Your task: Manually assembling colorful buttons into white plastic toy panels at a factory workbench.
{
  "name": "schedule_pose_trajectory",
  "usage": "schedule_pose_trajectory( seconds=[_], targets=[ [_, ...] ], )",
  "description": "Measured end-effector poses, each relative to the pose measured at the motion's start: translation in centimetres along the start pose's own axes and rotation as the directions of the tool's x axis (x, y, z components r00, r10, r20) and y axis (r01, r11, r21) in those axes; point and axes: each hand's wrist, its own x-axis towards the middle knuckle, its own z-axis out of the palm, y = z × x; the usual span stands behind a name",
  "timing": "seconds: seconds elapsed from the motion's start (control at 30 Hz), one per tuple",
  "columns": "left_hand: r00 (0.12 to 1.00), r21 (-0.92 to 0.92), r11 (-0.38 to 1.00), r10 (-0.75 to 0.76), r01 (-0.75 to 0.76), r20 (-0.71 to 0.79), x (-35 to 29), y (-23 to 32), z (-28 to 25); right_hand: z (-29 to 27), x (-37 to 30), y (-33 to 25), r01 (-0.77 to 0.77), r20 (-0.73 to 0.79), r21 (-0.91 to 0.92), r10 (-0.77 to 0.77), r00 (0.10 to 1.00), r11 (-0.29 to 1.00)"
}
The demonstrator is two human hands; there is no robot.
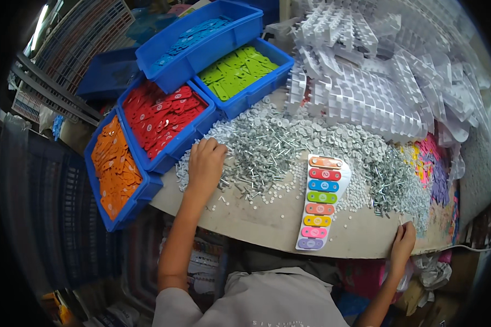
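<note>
Left hand [205, 161] rests curled in the grey pile of metal pins and white discs [273, 150]; right hand [402, 242], beside the pile's edge, possibly pinches one small pin.

Before us is a pale round-edged table [267, 226]. On it we see a wide heap of small metal pins and white washers [278, 147], a white toy xylophone board [321, 203] with eight coloured bars, stacked white plastic frames [365, 92], and blue bins of red [163, 121] and green plates [239, 70].
</note>
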Motion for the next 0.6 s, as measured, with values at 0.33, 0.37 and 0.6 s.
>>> schedule_pose_trajectory(
  seconds=[0.33,0.37,0.6],
  targets=[
    [0.996,0.077,0.997,0.025,-0.031,0.086,0.1,0.2,0.0,0.3,1.0,-1.5,-0.091,0.017,-0.054,0.092,0.996,0.994],
    [0.995,0.079,0.997,0.004,-0.012,0.1,0.2,0.2,0.0,0.5,1.2,-1.4,-0.051,0.026,-0.099,0.054,0.998,0.994],
    [0.999,0.072,0.996,-0.046,0.046,0.002,0.3,1.3,-1.0,0.3,1.2,-2.7,-0.078,-0.055,0.116,0.085,0.995,0.99]
  ],
)
